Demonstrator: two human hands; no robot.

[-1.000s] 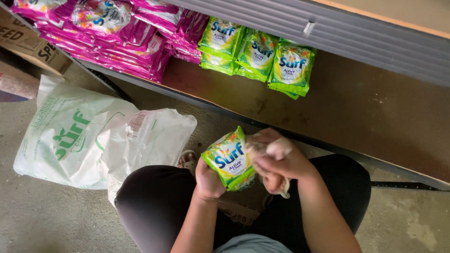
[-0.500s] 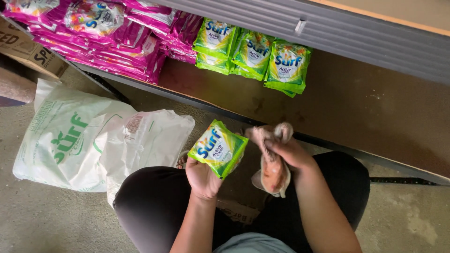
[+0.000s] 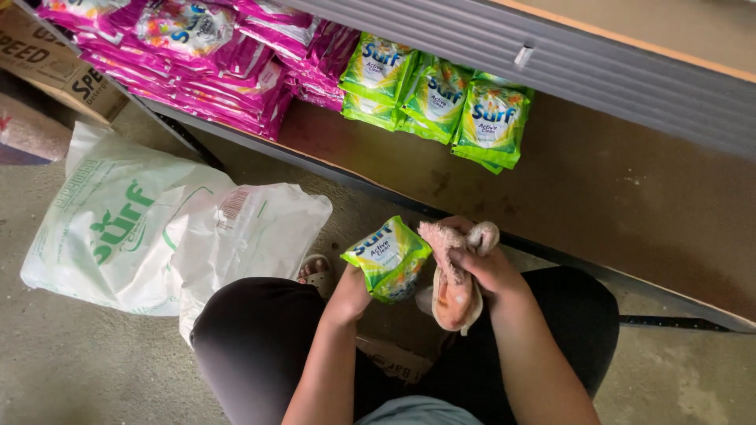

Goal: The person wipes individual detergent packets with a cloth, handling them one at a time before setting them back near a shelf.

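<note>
My left hand (image 3: 348, 296) holds a small green detergent sachet (image 3: 387, 258) from below, tilted with its printed face up. Just to the right, my right hand (image 3: 486, 269) grips a pinkish, worn cloth (image 3: 452, 283) that hangs down beside the sachet. Both hands are above my lap, in front of a low brown shelf (image 3: 598, 212). I am squatting in dark trousers.
On the shelf stand green sachets (image 3: 438, 98) in three stacks, with several pink sachets (image 3: 213, 55) piled to their left. A large white plastic bag (image 3: 165, 232) lies on the concrete floor at left. A cardboard box (image 3: 55, 67) sits at far left.
The sachet and cloth were pressed together; now my left hand has drawn the sachet away to the left, and the cloth hangs apart in my right hand.
</note>
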